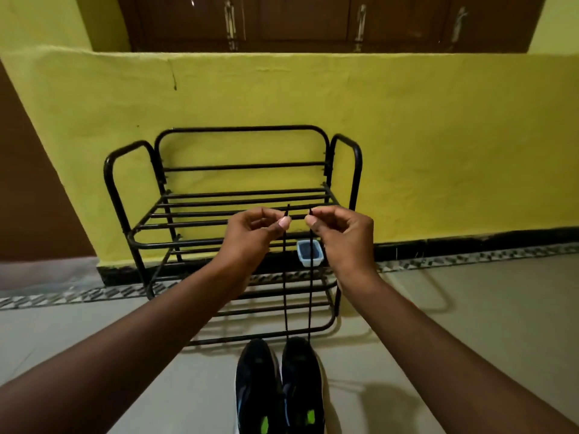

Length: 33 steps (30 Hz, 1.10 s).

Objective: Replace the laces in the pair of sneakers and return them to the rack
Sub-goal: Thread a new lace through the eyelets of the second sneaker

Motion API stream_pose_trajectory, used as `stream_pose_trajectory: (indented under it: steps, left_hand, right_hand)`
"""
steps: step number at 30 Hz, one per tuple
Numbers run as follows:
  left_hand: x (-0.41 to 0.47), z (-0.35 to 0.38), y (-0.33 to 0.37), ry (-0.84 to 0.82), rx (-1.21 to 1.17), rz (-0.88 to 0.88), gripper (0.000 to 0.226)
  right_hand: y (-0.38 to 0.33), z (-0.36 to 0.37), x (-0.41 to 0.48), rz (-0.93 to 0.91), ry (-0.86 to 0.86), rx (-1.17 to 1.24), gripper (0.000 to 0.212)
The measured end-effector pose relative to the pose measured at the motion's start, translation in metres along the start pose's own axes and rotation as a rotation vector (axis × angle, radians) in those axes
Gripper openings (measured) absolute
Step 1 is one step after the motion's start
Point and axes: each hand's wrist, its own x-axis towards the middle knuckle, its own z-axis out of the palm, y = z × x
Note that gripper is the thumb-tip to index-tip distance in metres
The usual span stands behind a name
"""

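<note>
A black lace (pixel 285 296) runs up in two taut strands from the far end of the right-hand sneaker (pixel 302 380), one end in each hand. The left hand (pixel 250 233) pinches its end between thumb and forefinger, the other fingers (pixel 250 216) curled in; the right hand (pixel 341 236) pinches the other end the same way (both tips poke up just above the thumbs). The hands are level, close together but apart, in front of the rack's upper shelf.

The second sneaker (pixel 255 386) stands touching the first on its left, both dark with green marks, on the floor (pixel 470 324) just before the rack (pixel 238 195). The rack is black metal tube, with bar shelves, set against a yellow wall (pixel 438 136). A small white tub (pixel 310 252) of something dark sits behind the lace, low by the rack; which level it rests on I cannot tell. Brown cupboard doors (pixel 313 20) show above the wall.
</note>
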Motion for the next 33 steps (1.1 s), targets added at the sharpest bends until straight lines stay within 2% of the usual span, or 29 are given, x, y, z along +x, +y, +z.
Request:
stream_pose_trajectory:
  steps: [7, 21, 33]
  left_hand:
    - [-0.009, 0.003, 0.002, 0.020, -0.067, -0.045, 0.007]
    - [-0.007, 0.016, 0.001, 0.047, -0.073, -0.018, 0.003]
    - [-0.008, 0.017, -0.003, 0.034, -0.038, 0.023, 0.006]
  right_hand:
    - [-0.011, -0.001, -0.007, 0.017, 0.013, 0.008, 0.022]
    - [-0.008, -0.001, -0.013, 0.011, 0.067, 0.083, 0.021]
    - [-0.005, -0.003, -0.013, -0.010, 0.043, 0.082, 0.020]
